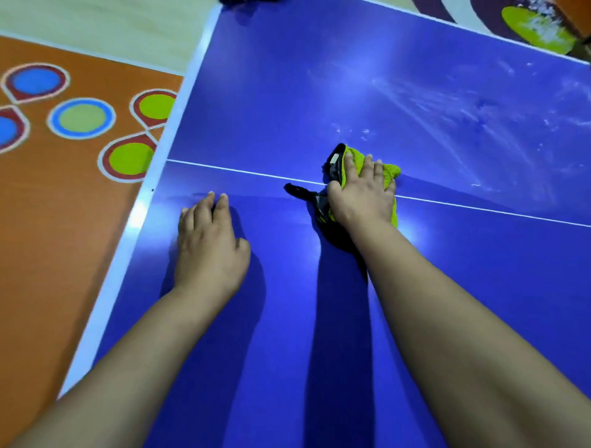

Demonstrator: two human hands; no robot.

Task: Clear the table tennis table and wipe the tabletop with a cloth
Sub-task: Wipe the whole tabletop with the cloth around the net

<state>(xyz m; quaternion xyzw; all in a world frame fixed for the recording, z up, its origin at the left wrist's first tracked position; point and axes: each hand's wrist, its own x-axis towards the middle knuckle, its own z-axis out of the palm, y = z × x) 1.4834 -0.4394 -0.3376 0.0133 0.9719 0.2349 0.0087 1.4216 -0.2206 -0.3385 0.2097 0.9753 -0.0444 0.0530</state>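
Note:
The blue table tennis table (319, 96) fills most of the view, with a thin white centre line crossing it. My right hand (363, 192) lies flat with straight fingers on a lime-green cloth with black trim (391, 171), pressing it onto the tabletop right at the white line. My left hand (209, 243) rests palm down on the bare blue surface near the table's left edge, fingers straight, holding nothing. White dusty streaks (447, 112) cover the tabletop beyond and to the right of the cloth.
The table's white left edge (150, 188) runs diagonally from top centre to bottom left. Beyond it lies an orange floor (48, 224) with coloured circles. A dark object (243, 2) sits at the table's far edge. A green floor patch (537, 30) shows top right.

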